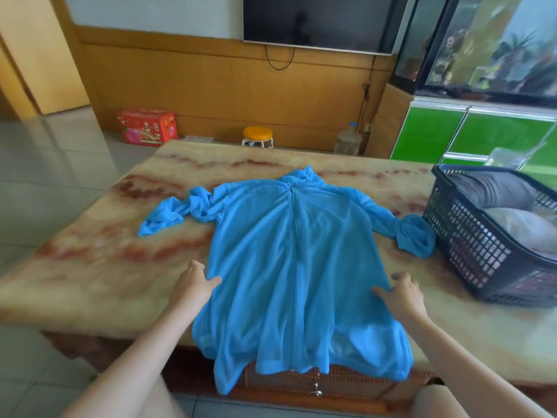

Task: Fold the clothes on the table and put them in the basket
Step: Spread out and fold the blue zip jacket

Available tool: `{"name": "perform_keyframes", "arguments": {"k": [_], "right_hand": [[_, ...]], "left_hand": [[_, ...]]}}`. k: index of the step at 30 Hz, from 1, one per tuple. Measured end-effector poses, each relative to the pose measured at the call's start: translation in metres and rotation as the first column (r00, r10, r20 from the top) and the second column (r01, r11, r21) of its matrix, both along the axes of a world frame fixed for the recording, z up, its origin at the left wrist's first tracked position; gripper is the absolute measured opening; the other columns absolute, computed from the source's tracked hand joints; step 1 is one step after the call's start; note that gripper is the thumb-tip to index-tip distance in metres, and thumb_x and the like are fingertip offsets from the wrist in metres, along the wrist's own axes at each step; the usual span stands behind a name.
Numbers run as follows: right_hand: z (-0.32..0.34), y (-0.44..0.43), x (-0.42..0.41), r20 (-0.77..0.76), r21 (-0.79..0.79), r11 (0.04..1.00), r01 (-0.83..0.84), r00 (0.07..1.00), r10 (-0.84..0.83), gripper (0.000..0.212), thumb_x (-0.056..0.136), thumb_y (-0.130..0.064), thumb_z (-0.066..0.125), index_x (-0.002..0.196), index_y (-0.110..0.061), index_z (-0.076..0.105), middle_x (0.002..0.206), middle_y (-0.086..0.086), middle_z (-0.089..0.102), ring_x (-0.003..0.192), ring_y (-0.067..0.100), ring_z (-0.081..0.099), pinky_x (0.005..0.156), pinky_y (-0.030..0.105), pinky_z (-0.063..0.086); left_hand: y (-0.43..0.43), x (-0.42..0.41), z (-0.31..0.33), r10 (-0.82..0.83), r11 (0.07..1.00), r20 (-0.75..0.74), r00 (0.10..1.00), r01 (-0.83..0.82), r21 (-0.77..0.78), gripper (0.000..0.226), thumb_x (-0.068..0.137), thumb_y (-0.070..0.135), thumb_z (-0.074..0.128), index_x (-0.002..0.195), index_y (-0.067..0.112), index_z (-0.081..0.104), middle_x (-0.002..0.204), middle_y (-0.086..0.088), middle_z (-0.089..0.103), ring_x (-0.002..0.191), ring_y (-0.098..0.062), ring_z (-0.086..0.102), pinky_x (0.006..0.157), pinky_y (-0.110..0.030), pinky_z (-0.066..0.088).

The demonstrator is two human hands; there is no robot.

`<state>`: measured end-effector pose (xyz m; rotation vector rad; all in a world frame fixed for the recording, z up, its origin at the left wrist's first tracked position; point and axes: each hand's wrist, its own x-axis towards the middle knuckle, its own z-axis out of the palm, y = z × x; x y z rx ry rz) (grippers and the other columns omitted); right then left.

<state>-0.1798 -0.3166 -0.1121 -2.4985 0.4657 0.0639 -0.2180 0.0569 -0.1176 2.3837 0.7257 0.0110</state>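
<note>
On my feed the left hand's (194, 285) fingers (196, 265) are apart and fairly straight, a bit blurred. Its thumb (214, 280) reaches right onto the left edge of the blue jacket (271, 251). The rest of that hand lies on the table (90, 267) just beside the cloth. It pinches nothing that I can see.

The right hand's (402, 292) thumb (380, 292) points left and lies flat on the jacket's right side. Its other fingers (401, 276) are loosely bent and spread, near the cloth's right edge. I cannot tell whether they press the fabric or the table. Both forearms come in from the bottom corners.

The jacket lies front up in the middle of the table. It is zipped shut, with the collar at the far side. The hem hangs over the near edge in loose waves. Its left sleeve (174, 214) is twisted and bunched, trailing out to the left. The right sleeve ends in a rolled cuff (414, 239) just beside the basket (470, 236); I cannot tell if they touch.

The dark lattice basket sits on the right end of the table. It holds 2 pieces, a grey one (497, 188) at the back and a whitish one (518, 224) in front.

Past the table, on the floor by the wood-panelled wall, I see a red box (147, 129), a small stool (257, 135) with an orange seat and a water jug (348, 140). A TV (319, 22) hangs above. A fish tank (497, 40) stands on a green cabinet (482, 131) at the right.
</note>
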Motion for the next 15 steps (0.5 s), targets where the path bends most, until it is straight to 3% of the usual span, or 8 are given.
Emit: {"name": "perform_keyframes", "arguments": {"k": [2,5,8,10,12,15], "right_hand": [[0.001,-0.002,-0.013,-0.004,0.042,0.999,0.009,1.000,-0.009,0.050,0.083,-0.027,0.072,0.118,-0.002,0.046,0.118,0.018,0.056,0.110,0.036,0.051,0.084,0.040,0.042],[0.005,-0.002,-0.029,-0.020,-0.004,1.000,0.011,1.000,-0.011,0.038,0.082,-0.033,0.072,0.099,-0.009,0.048,0.105,0.011,0.059,0.092,0.030,0.055,0.065,0.034,0.038],[0.008,-0.001,-0.043,-0.040,-0.092,0.996,0.005,0.999,-0.009,0.035,0.080,-0.040,0.072,0.076,-0.011,0.053,0.079,0.004,0.062,0.069,0.024,0.056,0.052,0.029,0.035],[0.009,-0.004,-0.050,-0.038,-0.102,0.995,0.004,0.999,-0.008,0.037,0.081,-0.039,0.071,0.067,-0.011,0.052,0.067,0.002,0.059,0.061,0.022,0.054,0.048,0.026,0.033],[0.012,-0.013,-0.051,0.005,-0.059,0.998,0.025,1.000,-0.025,0.030,0.083,-0.035,0.069,0.071,-0.010,0.056,0.070,0.004,0.061,0.066,0.026,0.057,0.053,0.027,0.038],[0.021,-0.035,-0.050,0.070,0.032,0.997,0.070,0.995,-0.072,0.022,0.083,-0.030,0.070,0.082,-0.011,0.060,0.084,0.012,0.064,0.077,0.031,0.059,0.062,0.033,0.043]], "left_hand": [[-0.005,-0.013,0.003,-0.012,0.997,-0.047,0.999,0.016,0.080,0.046,0.085,0.032,0.068,0.113,0.000,0.052,0.112,-0.014,0.061,0.105,-0.031,0.058,0.078,-0.034,0.042],[-0.011,-0.030,0.008,-0.030,0.980,-0.119,0.992,0.052,0.190,0.040,0.083,0.041,0.067,0.091,0.003,0.057,0.085,-0.007,0.060,0.080,-0.026,0.057,0.061,-0.031,0.036],[-0.013,-0.042,0.004,-0.040,0.974,-0.071,0.997,0.054,0.220,0.039,0.081,0.039,0.070,0.067,0.012,0.045,0.065,-0.001,0.050,0.062,-0.021,0.049,0.053,-0.031,0.030],[-0.013,-0.049,-0.001,-0.047,0.989,0.040,0.998,0.041,0.142,0.041,0.083,0.030,0.070,0.058,0.013,0.041,0.055,-0.001,0.045,0.055,-0.021,0.046,0.050,-0.032,0.026],[-0.007,-0.051,-0.001,0.018,0.999,0.166,0.986,-0.011,-0.042,0.039,0.089,0.019,0.063,0.056,0.010,0.044,0.054,-0.006,0.046,0.057,-0.025,0.046,0.051,-0.034,0.024],[0.013,-0.052,-0.001,0.198,0.968,0.265,0.944,-0.146,-0.204,0.024,0.095,0.013,0.053,0.080,-0.005,0.060,0.077,-0.023,0.060,0.080,-0.036,0.057,0.062,-0.034,0.030]]}}
